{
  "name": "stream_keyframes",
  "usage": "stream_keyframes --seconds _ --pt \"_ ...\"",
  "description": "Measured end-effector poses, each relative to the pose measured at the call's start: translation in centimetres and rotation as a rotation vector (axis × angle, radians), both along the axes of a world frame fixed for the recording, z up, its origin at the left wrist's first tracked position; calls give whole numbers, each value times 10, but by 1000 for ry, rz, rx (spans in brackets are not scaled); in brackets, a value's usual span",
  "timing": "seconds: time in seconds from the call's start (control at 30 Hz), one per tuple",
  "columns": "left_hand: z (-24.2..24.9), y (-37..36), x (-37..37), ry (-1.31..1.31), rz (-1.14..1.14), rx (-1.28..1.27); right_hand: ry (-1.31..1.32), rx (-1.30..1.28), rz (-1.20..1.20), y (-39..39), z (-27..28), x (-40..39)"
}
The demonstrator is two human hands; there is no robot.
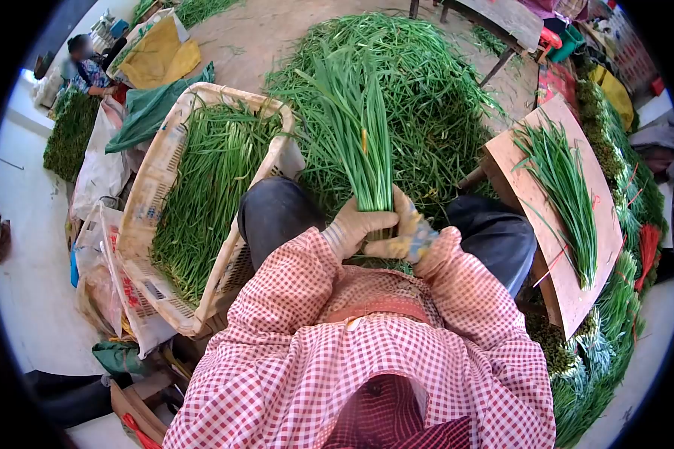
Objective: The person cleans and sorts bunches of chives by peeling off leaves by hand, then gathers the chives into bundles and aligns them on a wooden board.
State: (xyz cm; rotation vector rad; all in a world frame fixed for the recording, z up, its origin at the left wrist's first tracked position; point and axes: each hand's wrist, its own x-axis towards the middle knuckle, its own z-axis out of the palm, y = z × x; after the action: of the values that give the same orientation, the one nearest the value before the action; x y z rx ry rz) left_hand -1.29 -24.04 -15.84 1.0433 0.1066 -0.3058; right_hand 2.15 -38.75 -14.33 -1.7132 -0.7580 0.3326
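Note:
Between my knees I hold an upright bunch of garlic chives [373, 161], its long green leaves fanning out upward and a yellowed blade showing in the middle. My left hand [356, 224], in a pale work glove, is closed around the lower stems from the left. My right hand [408, 230], in a pale glove with blue and yellow patches, grips the same stems from the right, its thumb side near the cut ends. The stem ends are partly hidden by both hands. Just beyond the bunch lies a large loose pile of chives [438, 112] on the floor.
A plastic crate [138, 198] of chives stands at my left. On my right, a slanted board [605, 224] carries loose chives [573, 202]. Beyond it lie stacked bundles [606, 374] and red ties [648, 251]. A table [502, 22] stands ahead; another person [90, 71] sits far left.

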Motion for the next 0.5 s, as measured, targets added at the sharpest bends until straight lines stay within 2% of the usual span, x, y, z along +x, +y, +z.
stream_keyframes --seconds 0.03,0.07,0.1,0.13,0.17,0.2,0.27,0.3,0.37,0.43,0.47,0.5 --pt "0 3 -3 120 20 -28 393 296 189 -5 13 5" --pt "6 2 -5 133 -16 48 401 84 38 -8 -7 16" --pt "12 1 -5 142 -55 124 584 254 82 -10 -26 21" --pt "13 -1 -6 116 -107 70 772 420 119 -8 -30 25" --pt "16 -2 -8 91 -158 19 792 566 135 -2 -35 22" --pt "19 -3 -9 90 -162 25 789 572 133 -4 -38 22" --pt "43 -7 -14 -14 -185 -257 811 606 173 -4 -37 20" --pt "38 -7 -19 -10 -182 -256 816 607 175 -5 -37 19" --pt "33 -7 -31 324 -156 -376 797 603 170 -5 -25 14" --pt "36 -9 -35 377 -108 -384 732 612 162 -7 -36 22" --pt "38 -8 -35 313 -95 -302 1055 675 329 -9 -38 33" --pt "39 -7 -35 250 -82 -223 930 495 262 -18 -39 30"
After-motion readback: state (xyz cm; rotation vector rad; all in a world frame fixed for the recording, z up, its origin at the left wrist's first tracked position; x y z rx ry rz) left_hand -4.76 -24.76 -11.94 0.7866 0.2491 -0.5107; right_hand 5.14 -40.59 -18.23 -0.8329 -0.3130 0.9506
